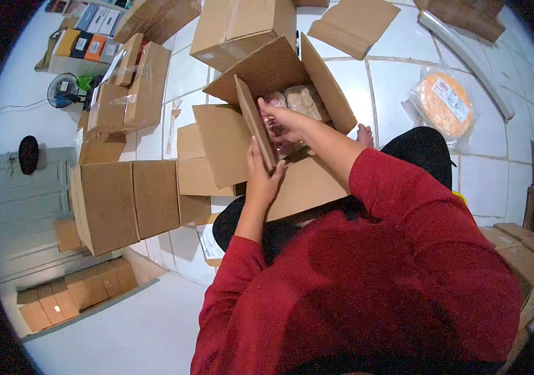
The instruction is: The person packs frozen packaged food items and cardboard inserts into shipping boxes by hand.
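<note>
An open cardboard box [307,187] sits between my legs with its flaps spread. Inside are a brown-paper wrapped bundle [306,102] and something pinkish in clear plastic [279,149]. A stiff cardboard piece [254,122] stands upright along the box's left side. My left hand [262,175] grips its lower end, fingers on the outer face and thumb at the near edge. My right hand [286,124] reaches into the box, fingers curled beside the cardboard piece and over the plastic-wrapped contents. Its fingertips are partly hidden, and I cannot make out what they hold.
A larger closed box [242,31] stands just behind. More boxes [126,203] line the left, near a small fan [67,90]. On the right lie a round plastic-wrapped orange item [443,105], a long plastic roll [467,65] and a flat cardboard sheet [354,26].
</note>
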Available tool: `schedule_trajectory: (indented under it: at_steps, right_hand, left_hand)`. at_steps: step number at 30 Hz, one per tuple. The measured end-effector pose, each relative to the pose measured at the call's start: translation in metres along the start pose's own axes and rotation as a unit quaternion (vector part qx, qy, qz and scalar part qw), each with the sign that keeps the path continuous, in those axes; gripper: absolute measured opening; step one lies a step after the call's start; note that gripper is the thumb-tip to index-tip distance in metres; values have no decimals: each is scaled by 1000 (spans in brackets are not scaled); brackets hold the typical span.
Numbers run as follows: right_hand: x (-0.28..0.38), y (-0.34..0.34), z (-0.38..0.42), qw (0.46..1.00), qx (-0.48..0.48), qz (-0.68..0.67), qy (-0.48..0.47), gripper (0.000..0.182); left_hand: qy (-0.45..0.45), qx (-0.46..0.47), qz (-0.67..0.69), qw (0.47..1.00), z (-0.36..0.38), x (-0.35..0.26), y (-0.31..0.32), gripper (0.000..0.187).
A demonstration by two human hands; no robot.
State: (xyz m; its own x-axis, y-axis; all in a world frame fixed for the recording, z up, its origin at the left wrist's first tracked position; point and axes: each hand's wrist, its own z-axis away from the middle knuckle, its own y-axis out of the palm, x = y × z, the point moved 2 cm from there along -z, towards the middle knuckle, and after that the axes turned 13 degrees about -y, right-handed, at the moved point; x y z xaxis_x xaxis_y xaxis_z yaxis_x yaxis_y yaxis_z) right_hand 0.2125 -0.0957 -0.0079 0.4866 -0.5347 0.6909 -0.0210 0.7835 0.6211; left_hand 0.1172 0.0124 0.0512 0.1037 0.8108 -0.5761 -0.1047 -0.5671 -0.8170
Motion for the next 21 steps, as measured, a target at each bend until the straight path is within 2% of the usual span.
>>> schedule_trajectory:
  at_steps: [1, 2, 4, 6, 7, 8, 9, 10, 11, 12, 14, 15, 18, 19, 20, 21]
  right_hand:
    - [-3, -3, -1, 1000, 6, 4, 2, 49]
    - [-3, -3, 0, 1000, 13, 9, 4, 49]
    - [17, -4, 20, 999, -15, 22, 30, 46]
    - [26, -22, 19, 999, -17, 10, -25, 46]
    - [30, -27, 22, 997, -26, 19, -76, 58]
    - [40, -24, 30, 997, -24, 23, -73, 58]
    - [55, -23, 39, 973, -87, 182, -114, 64]
    - [65, -21, 46, 917, -148, 336, -154, 71]
    - [62, -21, 46, 915, -148, 342, -156, 71]
    - [53, -23, 42, 860, -168, 448, -178, 67]
    - [44, -19, 38, 710, -198, 641, -216, 60]
    - [41, -15, 37, 666, -144, 691, -242, 54]
    - [38, -2, 36, 665, -119, 701, -230, 54]
    - [35, -1, 37, 661, -113, 705, -232, 54]
    - [29, -6, 36, 621, -126, 742, -218, 55]
    - [26, -9, 34, 580, -141, 776, -204, 56]
  left_hand:
    - [7, 6, -46, 999, -1, -1, 3, 82]
    - [9, 3, -43, 999, -2, -4, 3, 82]
    - [-42, 26, -17, 999, -4, -5, 0, 83]
    - [-35, 27, -42, 998, -10, -3, 3, 81]
    - [-28, 35, -70, 997, -13, -1, 6, 80]
    - [-22, 43, -96, 994, -15, 1, 10, 80]
    - [-24, 41, -92, 995, -17, 3, 15, 80]
    - [-30, 50, -129, 990, -19, 4, 22, 79]
    - [-34, 57, -166, 984, -21, 4, 28, 77]
    - [-32, 52, -161, 985, -23, 0, 31, 77]
    - [-70, 97, -201, 972, -28, -2, 38, 77]
    - [-75, 93, -194, 974, -29, 0, 40, 77]
    - [-72, 128, -205, 968, -40, 7, 46, 79]
    - [-80, 176, -219, 957, -44, 10, 48, 80]
    - [-86, 223, -230, 943, -47, 12, 49, 82]
    - [-88, 217, -225, 946, -47, 5, 40, 82]
